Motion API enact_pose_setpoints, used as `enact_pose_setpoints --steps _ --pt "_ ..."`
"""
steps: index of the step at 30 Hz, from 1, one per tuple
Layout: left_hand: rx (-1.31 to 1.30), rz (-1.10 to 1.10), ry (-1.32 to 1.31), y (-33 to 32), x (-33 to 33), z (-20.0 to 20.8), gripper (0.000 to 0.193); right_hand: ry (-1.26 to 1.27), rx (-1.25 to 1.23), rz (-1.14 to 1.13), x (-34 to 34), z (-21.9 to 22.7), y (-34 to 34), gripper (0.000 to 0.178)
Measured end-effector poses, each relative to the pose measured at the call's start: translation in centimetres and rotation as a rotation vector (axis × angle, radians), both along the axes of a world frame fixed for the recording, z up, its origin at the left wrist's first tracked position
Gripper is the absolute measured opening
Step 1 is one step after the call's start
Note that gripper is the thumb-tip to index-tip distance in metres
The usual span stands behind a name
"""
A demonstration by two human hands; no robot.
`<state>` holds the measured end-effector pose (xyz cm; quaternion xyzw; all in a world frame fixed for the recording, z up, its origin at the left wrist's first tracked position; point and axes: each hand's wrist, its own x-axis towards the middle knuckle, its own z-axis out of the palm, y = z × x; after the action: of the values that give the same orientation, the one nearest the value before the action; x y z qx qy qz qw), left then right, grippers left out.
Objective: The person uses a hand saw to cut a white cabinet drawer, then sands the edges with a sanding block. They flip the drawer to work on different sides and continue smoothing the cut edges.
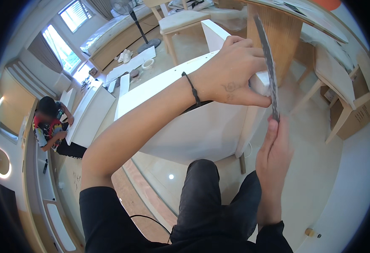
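Note:
My right hand is closed around the lower end of a long, narrow, dark grey strip that looks like a saw blade. The strip stands nearly upright, and its lower part has a rough, speckled edge. My left hand reaches across a white cabinet box, with its fingers curled over a white panel end and its thumb close to the strip. Whether the thumb touches the strip I cannot tell. The box stands in front of my knees, and my left forearm covers part of its top.
Another person sits at the left beside a white panel piece. A wooden table and a chair stand at the right. A standing fan, another chair and a tape roll are farther back.

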<state>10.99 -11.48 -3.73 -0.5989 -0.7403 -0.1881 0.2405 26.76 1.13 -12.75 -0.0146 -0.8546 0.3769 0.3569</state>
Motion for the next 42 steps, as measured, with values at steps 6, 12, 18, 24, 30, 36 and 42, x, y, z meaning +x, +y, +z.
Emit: enact_pose_setpoints --steps 6,12,18,24,30,36,42 --pt "-0.021 0.010 -0.002 0.6 0.1 -0.1 0.043 -0.018 0.039 -0.035 0.4 -0.8 0.5 0.020" --pt "-0.022 -0.037 0.020 1.2 -0.8 1.1 0.041 0.005 0.028 0.004 1.2 -2.1 1.2 0.020" --pt "-0.050 0.004 -0.012 1.7 -0.5 1.4 0.039 0.005 0.030 0.010 0.3 -1.1 1.7 0.017" --pt "-0.126 0.060 0.005 1.8 -0.8 1.9 0.039 0.011 0.087 0.012 0.6 -0.6 2.1 0.017" --pt "-0.066 0.025 -0.015 2.1 -0.8 1.7 0.040 -0.025 0.048 0.041 0.4 -0.4 2.4 0.019" --pt "-0.082 0.007 0.017 1.9 -0.9 1.7 0.041 -0.007 0.057 0.037 0.9 -0.6 2.4 0.018" --pt "-0.079 -0.030 0.049 2.0 -1.0 1.5 0.046 -0.112 0.080 0.078 1.9 -0.9 3.0 0.019"
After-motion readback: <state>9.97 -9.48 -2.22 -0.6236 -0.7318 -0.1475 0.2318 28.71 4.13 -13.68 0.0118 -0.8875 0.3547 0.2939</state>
